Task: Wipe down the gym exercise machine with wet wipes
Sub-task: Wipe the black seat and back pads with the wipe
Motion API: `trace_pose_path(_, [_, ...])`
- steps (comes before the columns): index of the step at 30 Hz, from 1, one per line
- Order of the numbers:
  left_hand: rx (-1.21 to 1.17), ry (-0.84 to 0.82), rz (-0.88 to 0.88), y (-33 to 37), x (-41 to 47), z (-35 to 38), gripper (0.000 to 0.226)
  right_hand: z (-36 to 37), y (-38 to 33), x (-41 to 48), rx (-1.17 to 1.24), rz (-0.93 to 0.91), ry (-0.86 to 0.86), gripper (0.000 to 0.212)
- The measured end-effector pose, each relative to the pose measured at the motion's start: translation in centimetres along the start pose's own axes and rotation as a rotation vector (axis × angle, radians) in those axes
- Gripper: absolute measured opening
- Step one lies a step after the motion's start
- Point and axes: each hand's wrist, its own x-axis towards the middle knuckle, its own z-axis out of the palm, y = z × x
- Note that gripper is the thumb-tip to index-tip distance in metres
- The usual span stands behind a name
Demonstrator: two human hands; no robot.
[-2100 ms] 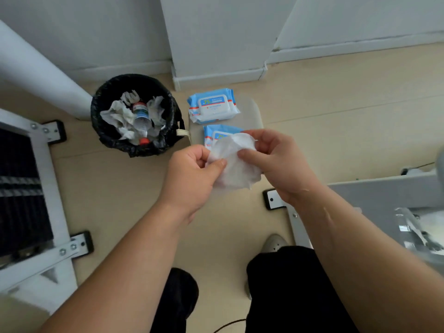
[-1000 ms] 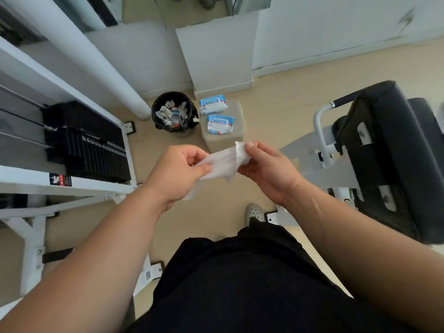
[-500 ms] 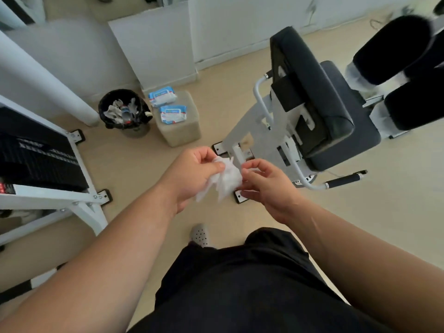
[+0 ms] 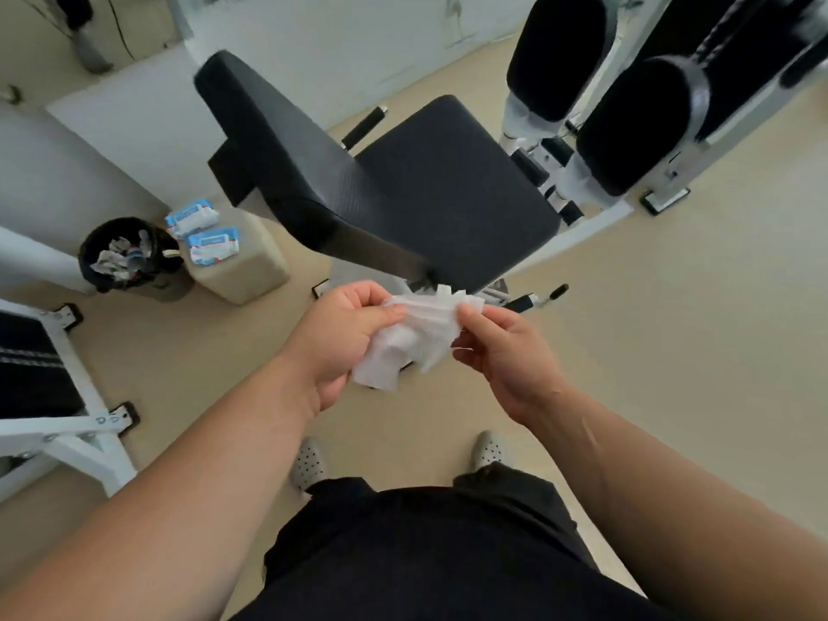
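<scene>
One wet wipe (image 4: pixel 416 336) pinched in the grip of left hand (image 4: pixel 340 338) and right hand (image 4: pixel 504 351), one black machine seat (image 4: pixel 448 190) beyond, two wipe packs (image 4: pixel 213 245), one bin (image 4: pixel 87 267)

Bare forearms, black top and trousers (image 4: pixel 511 490), pale perforated clogs (image 4: pixel 309 461) (both toes showing).

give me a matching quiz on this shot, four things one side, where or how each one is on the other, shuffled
Things:
1 wet wipe
2 wipe packs
3 bin
4 seat pad

Place or state:
A on top of the beige block
B on the floor beside the block, holding crumpled white scraps
C padded, nothing resting on it
D pinched between left hand and right hand

Pairs: 1-D, 2-A, 3-B, 4-C
</scene>
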Motion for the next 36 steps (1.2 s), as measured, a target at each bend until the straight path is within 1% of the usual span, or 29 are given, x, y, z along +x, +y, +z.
trace_pose_path(3, [0.124,0.106,0.005,0.3,1.2,4.1,0.014,-6.1,-1.9,0.8,0.042,0.045,0.169,0.021])
trace_pose_path(6, [0.084,0.234,-0.074,0.5,2.7,6.5,0.017,-10.1,-4.0,2.7,0.044,0.001,0.374,0.021])
trace_pose_path(8, [-0.029,0.287,-0.146,0.4,4.0,7.9,0.017,-11.2,-5.6,4.1,0.010,-0.082,0.457,0.028])
trace_pose_path(9, [-0.105,0.312,-0.181,0.5,4.6,8.6,0.014,-11.1,-6.5,4.6,-0.007,-0.137,0.486,0.031])
trace_pose_path(11, [-0.257,0.339,-0.244,0.8,5.7,9.5,0.005,-10.3,-8.5,5.3,-0.054,-0.253,0.500,0.031])
trace_pose_path(12, [-0.320,0.329,-0.270,1.0,6.4,9.8,0.006,-9.9,-9.3,5.6,-0.124,-0.324,0.484,0.030])
trace_pose_path(14, [-0.381,0.268,-0.305,1.6,7.4,10.2,0.011,-9.1,-10.1,6.1,-0.400,-0.464,0.383,0.028])
trace_pose_path(17, [-0.420,0.199,-0.272,3.0,8.6,10.7,0.015,-8.4,-9.6,6.5,-0.853,-0.627,0.120,0.031])
trace_pose_path(19, [-0.505,0.201,-0.256,3.6,9.4,10.6,0.021,-8.1,-8.9,7.0,-1.065,-0.776,-0.053,0.038])
trace_pose_path(21, [-0.654,0.117,-0.276,4.3,9.9,10.2,0.031,-8.2,-8.2,8.2,-1.154,-0.925,-0.188,0.036])
trace_pose_path(22, [-0.708,0.048,-0.294,4.5,10.1,9.9,0.042,-8.4,-8.1,8.9,-1.157,-0.951,-0.237,0.035])
trace_pose_path(23, [-0.710,0.013,-0.288,4.9,10.2,9.9,0.047,-8.6,-8.2,9.5,-1.157,-0.944,-0.291,0.035])
trace_pose_path(24, [-0.678,0.038,-0.254,4.9,10.5,9.9,0.041,-8.9,-8.5,10.2,-1.164,-0.924,-0.350,0.039])
trace_pose_path(26, [-0.580,0.186,-0.189,4.9,11.2,10.4,0.021,-9.5,-9.7,11.4,-1.152,-0.852,-0.439,0.047])
trace_pose_path(27, [-0.543,0.257,-0.169,5.2,11.5,10.7,0.016,-9.6,-10.4,12.1,-1.109,-0.801,-0.434,0.047])
trace_pose_path(29, [-0.392,0.386,-0.098,5.4,12.8,11.1,0.013,-9.5,-11.9,13.8,-0.960,-0.666,-0.329,0.041])
trace_pose_path(30, [-0.275,0.447,-0.044,5.5,13.5,11.2,0.012,-9.2,-12.7,14.7,-0.860,-0.546,-0.280,0.035])
trace_pose_path(31, [-0.176,0.504,0.013,5.8,14.3,11.5,0.011,-8.8,-13.5,15.8,-0.732,-0.383,-0.269,0.031])
trace_pose_path(33, [-0.029,0.598,0.102,7.0,15.7,12.3,0.011,-8.1,-15.0,17.8,-0.422,-0.005,-0.349,0.031])
trace_pose_path(34, [0.043,0.627,0.134,7.7,16.3,12.7,0.012,-7.7,-15.7,18.7,-0.283,0.146,-0.410,0.034])
trace_pose_path(36, [0.179,0.623,0.177,9.1,16.9,13.6,0.015,-7.0,-16.9,20.5,-0.095,0.309,-0.532,0.044])
